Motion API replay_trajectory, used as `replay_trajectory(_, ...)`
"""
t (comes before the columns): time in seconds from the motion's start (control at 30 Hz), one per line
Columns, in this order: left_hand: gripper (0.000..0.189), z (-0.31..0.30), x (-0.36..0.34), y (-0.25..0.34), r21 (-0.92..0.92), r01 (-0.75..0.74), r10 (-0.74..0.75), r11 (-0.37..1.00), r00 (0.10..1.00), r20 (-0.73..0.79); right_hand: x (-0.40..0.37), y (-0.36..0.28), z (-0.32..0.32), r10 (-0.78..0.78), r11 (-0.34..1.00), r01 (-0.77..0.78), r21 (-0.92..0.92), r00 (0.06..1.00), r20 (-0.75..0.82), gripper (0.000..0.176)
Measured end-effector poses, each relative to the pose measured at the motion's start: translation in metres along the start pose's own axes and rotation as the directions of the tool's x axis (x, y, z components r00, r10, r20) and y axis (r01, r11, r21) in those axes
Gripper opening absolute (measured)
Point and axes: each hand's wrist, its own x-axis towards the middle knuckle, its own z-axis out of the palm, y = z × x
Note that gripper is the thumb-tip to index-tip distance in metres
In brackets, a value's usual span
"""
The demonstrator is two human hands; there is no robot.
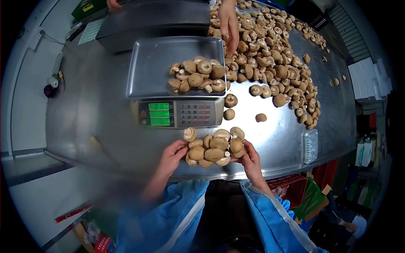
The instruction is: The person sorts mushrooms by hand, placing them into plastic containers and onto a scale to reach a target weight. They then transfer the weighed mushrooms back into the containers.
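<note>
A heaped batch of brown shiitake mushrooms (pixel 217 143) lies between my hands at the table's near edge. My left hand (pixel 174 155) grips its left side, with the fingers closed. On the right side my right hand (pixel 251 160) holds it too, thumb and fingers closed around the edge. Whatever supports the mushrooms underneath is hidden by them. Just beyond stands a weighing scale (pixel 181 113) with green lit digits. Its metal pan (pixel 147 67) carries a group of shiitake mushrooms (pixel 196 79) on its right half.
A large spread of loose mushrooms (pixel 270 55) covers the back right of the metal table (pixel 93 114). Another person's hand (pixel 229 25) reaches into it; a second hand (pixel 114 5) shows at the top left. A clear plastic tray (pixel 311 146) lies at right.
</note>
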Motion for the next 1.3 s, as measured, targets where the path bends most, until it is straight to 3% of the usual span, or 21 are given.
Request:
replay_trajectory(0.57, 0.013, -0.015, 0.005, 0.002, 0.005, -0.047, 0.047, 0.999, 0.986, -0.163, 0.017, 0.003, 0.027, 0.075, 0.995, -0.079, -0.064, 0.994, -0.074, 0.042)
replay_trajectory(0.73, 0.012, -0.024, 0.021, 0.026, 0.004, -0.087, 0.086, 0.996, 0.985, -0.147, 0.038, -0.002, 0.031, -0.042, 0.989, 0.028, -0.146, 0.995, -0.09, 0.044)
replay_trajectory(0.8, 0.012, -0.026, 0.034, 0.049, 0.117, -0.097, 0.116, 0.988, 0.979, -0.169, 0.052, -0.014, 0.032, -0.052, 0.976, 0.031, -0.218, 0.994, -0.092, 0.044)
replay_trajectory(0.9, 0.012, -0.026, 0.061, 0.084, 0.187, -0.151, 0.182, 0.971, 0.969, -0.166, 0.08, -0.032, 0.038, -0.288, 0.868, 0.232, -0.439, 0.956, -0.063, 0.044)
replay_trajectory(0.93, 0.012, -0.026, 0.07, 0.097, 0.191, -0.164, 0.194, 0.968, 0.97, -0.149, 0.091, -0.038, 0.041, -0.268, 0.885, 0.207, -0.418, 0.959, -0.092, 0.044)
replay_trajectory(1.03, 0.012, -0.037, 0.107, 0.116, 0.212, -0.232, 0.258, 0.949, 0.96, -0.105, 0.122, -0.067, 0.051, -0.449, 0.759, 0.345, -0.552, 0.891, -0.062, 0.045)
replay_trajectory(1.17, 0.011, -0.045, 0.142, 0.144, 0.174, -0.121, 0.143, 0.977, 0.983, -0.117, 0.168, -0.071, 0.055, -0.481, 0.687, 0.328, -0.649, 0.874, -0.067, 0.045)
replay_trajectory(1.3, 0.01, -0.057, 0.163, 0.165, 0.375, -0.061, 0.117, 0.925, 0.985, -0.126, 0.199, -0.071, 0.06, -0.482, 0.627, 0.285, -0.725, 0.873, -0.074, 0.043)
